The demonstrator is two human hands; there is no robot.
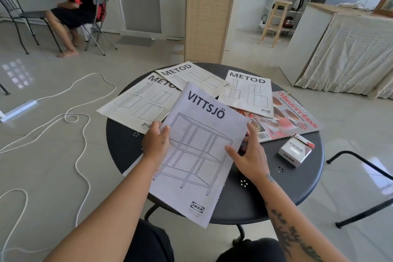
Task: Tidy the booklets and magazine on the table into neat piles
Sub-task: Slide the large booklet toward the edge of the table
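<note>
Left hand (pixel 154 142) and right hand (pixel 247 155) grasp the VITTSJÖ booklet (pixel 200 151) by its side edges; the small box (pixel 296 149) sits at three o'clock, contents unseen.

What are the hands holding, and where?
The VITTSJÖ booklet: left hand grips its left edge; right hand is at its right edge.

The VITTSJÖ booklet (pixel 197 151) is thin matt white paper, slightly soft at its edges. The three METOD booklets (pixel 136 104) (pixel 195 77) (pixel 248 91) are matt paper too, yellowed and creased. On the right, the magazine (pixel 293 117) has a glossy colour cover that catches light. The round table (pixel 125 147) looks like dark matt painted metal with small perforations. The small box (pixel 295 150) near the right edge is smooth printed cardboard. The floor tiles (pixel 42 166) are glossy, and a white cord (pixel 80 155) lies on them.
</note>
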